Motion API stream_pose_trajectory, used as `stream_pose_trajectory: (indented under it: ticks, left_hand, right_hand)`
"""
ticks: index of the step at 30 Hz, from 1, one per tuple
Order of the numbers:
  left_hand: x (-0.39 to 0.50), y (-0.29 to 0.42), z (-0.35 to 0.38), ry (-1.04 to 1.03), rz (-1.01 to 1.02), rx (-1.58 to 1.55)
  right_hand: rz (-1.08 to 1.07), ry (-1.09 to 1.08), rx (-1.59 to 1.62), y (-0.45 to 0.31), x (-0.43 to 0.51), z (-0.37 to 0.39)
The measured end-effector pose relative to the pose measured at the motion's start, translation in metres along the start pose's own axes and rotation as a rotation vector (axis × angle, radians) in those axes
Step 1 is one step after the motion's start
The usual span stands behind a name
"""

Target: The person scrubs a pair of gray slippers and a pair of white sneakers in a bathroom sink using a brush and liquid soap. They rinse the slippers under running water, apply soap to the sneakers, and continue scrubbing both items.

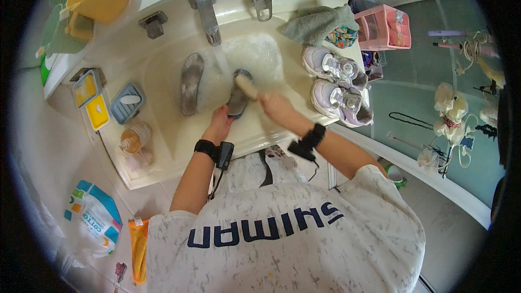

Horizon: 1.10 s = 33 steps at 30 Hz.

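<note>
My left hand (220,122) grips the near end of a grey shoe insole (237,105) with a blue edge, low in the cream sink (163,134). In my right hand (277,109) is a pale scrubbing brush (246,86), blurred, its head over the insole's upper part. I cannot tell whether its bristles touch. A second grey insole (192,84) lies apart on the left side of the basin, with whitish patches on it. Water runs from the metal spout (208,18) into cloudy, foamy water.
Two white-and-lilac sneakers (341,99) stand on the sink's right ledge, below a grey towel (315,26). A pink drawer box (384,28) is beyond them. On the left ledge are a blue-grey soap dish (122,110) with white soap and a pump bottle (136,136).
</note>
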<state>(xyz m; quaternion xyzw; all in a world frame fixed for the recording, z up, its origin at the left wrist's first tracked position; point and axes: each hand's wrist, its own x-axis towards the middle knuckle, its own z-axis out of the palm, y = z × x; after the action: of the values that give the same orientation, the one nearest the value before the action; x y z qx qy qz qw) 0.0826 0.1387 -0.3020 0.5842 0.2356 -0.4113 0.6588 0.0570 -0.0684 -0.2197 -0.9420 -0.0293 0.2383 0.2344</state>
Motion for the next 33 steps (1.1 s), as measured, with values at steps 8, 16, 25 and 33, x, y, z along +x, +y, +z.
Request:
stream_pose_trajectory:
  ticks: [8,16,25,33]
  left_hand:
    - [0.010,-0.015,0.004,0.025,-0.042,-0.101]
    - [0.009,-0.010,0.005,0.035,-0.124,-0.249]
    - [-0.006,0.002,0.000,0.090,-0.147,-0.135]
    - [-0.015,0.008,0.004,0.143,-0.086,0.007]
  right_hand:
    - [-0.010,0.152,-0.120,-0.006,0.030,-0.004]
    - [-0.092,-0.097,-0.044,-0.006,0.005,0.012]
    - [-0.032,-0.082,0.030,0.006,0.025,-0.005]
    - [-0.032,0.069,-0.179,0.016,0.045,0.012]
